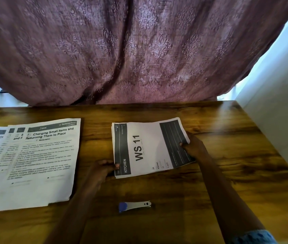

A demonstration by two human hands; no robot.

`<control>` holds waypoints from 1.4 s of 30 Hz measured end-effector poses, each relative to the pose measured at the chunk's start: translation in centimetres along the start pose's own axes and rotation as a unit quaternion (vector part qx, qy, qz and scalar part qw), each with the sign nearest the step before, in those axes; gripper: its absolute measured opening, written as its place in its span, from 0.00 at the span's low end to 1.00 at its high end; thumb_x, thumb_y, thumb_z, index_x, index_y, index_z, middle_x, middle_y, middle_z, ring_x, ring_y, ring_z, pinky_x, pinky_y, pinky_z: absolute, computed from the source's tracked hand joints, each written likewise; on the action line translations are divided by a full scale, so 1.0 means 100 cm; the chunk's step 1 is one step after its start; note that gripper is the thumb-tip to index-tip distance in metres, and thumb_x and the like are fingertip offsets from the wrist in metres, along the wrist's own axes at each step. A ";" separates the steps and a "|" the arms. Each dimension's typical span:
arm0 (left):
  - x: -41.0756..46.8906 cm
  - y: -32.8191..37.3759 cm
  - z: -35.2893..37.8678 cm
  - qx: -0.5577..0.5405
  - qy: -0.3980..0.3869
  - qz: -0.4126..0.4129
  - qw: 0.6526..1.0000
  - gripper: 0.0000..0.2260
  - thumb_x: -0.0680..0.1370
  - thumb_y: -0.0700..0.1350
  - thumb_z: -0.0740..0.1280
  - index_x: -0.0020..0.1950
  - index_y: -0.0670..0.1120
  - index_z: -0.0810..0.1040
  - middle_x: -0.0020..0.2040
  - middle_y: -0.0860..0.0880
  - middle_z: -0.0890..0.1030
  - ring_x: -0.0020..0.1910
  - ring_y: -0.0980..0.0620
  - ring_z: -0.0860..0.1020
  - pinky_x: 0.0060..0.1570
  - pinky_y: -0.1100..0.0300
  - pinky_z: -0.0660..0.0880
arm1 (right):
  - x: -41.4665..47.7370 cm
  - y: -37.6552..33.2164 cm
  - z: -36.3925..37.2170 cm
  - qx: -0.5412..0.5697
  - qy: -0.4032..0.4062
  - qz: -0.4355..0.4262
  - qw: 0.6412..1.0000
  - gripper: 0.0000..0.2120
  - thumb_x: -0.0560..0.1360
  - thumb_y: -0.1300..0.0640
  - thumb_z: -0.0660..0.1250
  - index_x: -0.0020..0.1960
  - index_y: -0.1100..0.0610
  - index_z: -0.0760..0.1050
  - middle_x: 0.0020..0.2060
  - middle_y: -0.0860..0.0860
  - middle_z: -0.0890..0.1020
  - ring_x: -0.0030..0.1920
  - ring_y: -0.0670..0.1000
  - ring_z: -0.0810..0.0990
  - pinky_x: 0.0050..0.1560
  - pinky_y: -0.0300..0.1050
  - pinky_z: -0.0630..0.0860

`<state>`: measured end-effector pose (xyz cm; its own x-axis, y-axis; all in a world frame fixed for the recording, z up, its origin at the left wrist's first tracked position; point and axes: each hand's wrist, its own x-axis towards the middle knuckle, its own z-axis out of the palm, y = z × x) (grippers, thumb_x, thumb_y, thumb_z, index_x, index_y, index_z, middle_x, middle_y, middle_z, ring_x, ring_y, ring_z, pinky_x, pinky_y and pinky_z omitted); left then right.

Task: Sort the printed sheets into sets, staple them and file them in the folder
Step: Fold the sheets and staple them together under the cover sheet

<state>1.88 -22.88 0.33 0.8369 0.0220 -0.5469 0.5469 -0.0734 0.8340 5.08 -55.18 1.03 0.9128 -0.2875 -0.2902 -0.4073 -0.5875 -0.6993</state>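
Left hand [102, 170] and right hand [195, 147] are clamping fingers [117, 166] on the WS 11 set [146, 148] beyond the stapler [134, 206], likely squaring it.

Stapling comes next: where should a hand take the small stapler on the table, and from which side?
Probably pinch the stapler across its narrow middle, from above: it lies flat, long axis left to right, blue end left, nothing crowding it.
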 end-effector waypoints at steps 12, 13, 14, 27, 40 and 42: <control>0.002 -0.006 0.002 0.003 0.015 0.024 1.000 0.07 0.76 0.37 0.68 0.53 0.44 0.77 0.47 0.46 0.83 0.44 0.49 0.82 0.37 0.59 0.75 | 0.004 0.006 0.003 0.001 0.004 -0.001 1.000 0.23 0.77 0.56 0.65 0.71 0.54 0.64 0.63 0.57 0.76 0.61 0.58 0.75 0.57 0.54 0.72; 0.003 -0.007 0.003 0.007 0.018 0.024 1.000 0.08 0.76 0.37 0.68 0.55 0.43 0.77 0.47 0.46 0.83 0.44 0.49 0.82 0.37 0.59 0.75 | 0.004 0.006 0.004 -0.010 0.007 -0.005 1.000 0.23 0.77 0.56 0.64 0.71 0.54 0.65 0.63 0.57 0.76 0.61 0.58 0.75 0.58 0.55 0.73; 0.004 -0.008 0.003 0.009 0.024 0.026 0.999 0.09 0.76 0.37 0.68 0.56 0.42 0.77 0.48 0.46 0.83 0.44 0.49 0.82 0.37 0.60 0.75 | 0.003 0.004 0.005 -0.024 0.011 -0.009 1.000 0.23 0.77 0.56 0.64 0.71 0.55 0.65 0.63 0.57 0.76 0.61 0.58 0.75 0.58 0.55 0.73; 0.013 -0.005 0.007 0.018 0.068 0.046 0.996 0.16 0.72 0.33 0.71 0.55 0.46 0.72 0.46 0.46 0.80 0.41 0.50 0.80 0.32 0.60 0.75 | -0.035 -0.044 0.138 -0.310 -0.045 -0.296 0.902 0.32 0.79 0.39 0.51 0.77 0.52 0.47 0.77 0.51 0.50 0.77 0.51 0.47 0.74 0.62 0.48; 0.021 -0.005 0.003 0.007 0.027 0.014 1.000 0.06 0.74 0.31 0.68 0.45 0.41 0.77 0.44 0.43 0.82 0.40 0.49 0.81 0.29 0.63 0.74 | 0.016 -0.090 0.167 -0.290 -0.060 -0.382 0.876 0.30 0.79 0.41 0.54 0.76 0.55 0.55 0.75 0.53 0.60 0.75 0.54 0.58 0.72 0.58 0.55; 0.021 -0.006 0.003 0.005 0.030 0.013 0.999 0.05 0.74 0.32 0.68 0.45 0.41 0.78 0.45 0.43 0.82 0.43 0.47 0.81 0.33 0.60 0.75 | 0.041 -0.076 0.148 -0.313 -0.013 -0.356 0.881 0.30 0.79 0.41 0.51 0.76 0.54 0.55 0.75 0.52 0.59 0.75 0.52 0.56 0.73 0.60 0.55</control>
<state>3.31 -23.05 -1.38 0.8510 0.0802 -0.5190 0.5246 -0.0840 0.8472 12.38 -40.70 -4.49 0.9409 0.3341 0.0555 0.3380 -0.9160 -0.2162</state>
